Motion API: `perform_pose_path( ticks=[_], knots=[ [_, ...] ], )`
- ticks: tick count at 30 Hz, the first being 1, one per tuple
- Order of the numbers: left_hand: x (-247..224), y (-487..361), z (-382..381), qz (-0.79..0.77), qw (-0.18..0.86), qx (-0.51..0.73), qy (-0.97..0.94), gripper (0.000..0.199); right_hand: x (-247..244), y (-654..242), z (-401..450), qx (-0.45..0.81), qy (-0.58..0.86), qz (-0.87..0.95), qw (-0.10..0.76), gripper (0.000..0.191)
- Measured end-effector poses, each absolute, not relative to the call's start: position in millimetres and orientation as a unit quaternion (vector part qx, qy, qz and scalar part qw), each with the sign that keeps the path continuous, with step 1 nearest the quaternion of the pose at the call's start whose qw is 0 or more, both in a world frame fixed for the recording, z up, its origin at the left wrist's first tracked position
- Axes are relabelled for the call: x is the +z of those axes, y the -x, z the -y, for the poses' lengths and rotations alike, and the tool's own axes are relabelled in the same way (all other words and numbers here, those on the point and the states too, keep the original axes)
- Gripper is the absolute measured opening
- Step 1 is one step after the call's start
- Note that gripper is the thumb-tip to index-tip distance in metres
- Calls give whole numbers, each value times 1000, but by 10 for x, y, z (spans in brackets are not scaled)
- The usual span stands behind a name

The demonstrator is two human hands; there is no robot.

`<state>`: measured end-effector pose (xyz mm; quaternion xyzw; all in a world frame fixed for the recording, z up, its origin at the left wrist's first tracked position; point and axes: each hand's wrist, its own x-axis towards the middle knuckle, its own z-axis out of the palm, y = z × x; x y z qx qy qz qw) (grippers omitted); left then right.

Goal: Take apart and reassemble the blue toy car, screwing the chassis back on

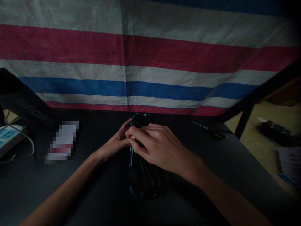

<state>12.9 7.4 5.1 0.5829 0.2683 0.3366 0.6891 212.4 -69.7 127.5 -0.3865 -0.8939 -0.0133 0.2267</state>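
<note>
A toy car (149,180), dark with blue edges, lies underside up on the black tabletop. My left hand (117,138) holds the car by its left side near the far end, its fingers partly hidden behind the body. Across the car's far half reaches my right hand (160,144), with thumb and fingers pinched together by the left far wheel area. Whatever sits between those fingertips is too small and dark to make out. The right hand covers much of the car's middle.
A screwdriver (211,130) with a dark and yellow handle lies to the right. Leftward are a blurred-out flat item (62,142), a white power strip (9,136) with cables, and a black object lettered SPORT (30,108). A striped sheet (150,53) hangs behind the table.
</note>
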Motion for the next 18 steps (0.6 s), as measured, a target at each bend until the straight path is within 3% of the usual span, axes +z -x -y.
perform_pose_path(
  ticks=[7,14,18],
  knots=[
    [55,-115,-72,-264,692,333,-584,86,1258,-2050,747,-34,488,849,198,30],
    [133,-150,-5,-298,678,342,-579,88,1295,-2114,717,-30,385,891,237,15],
    [148,-174,13,-288,697,337,-563,87,1268,-2107,724,-66,424,875,226,16]
  ],
)
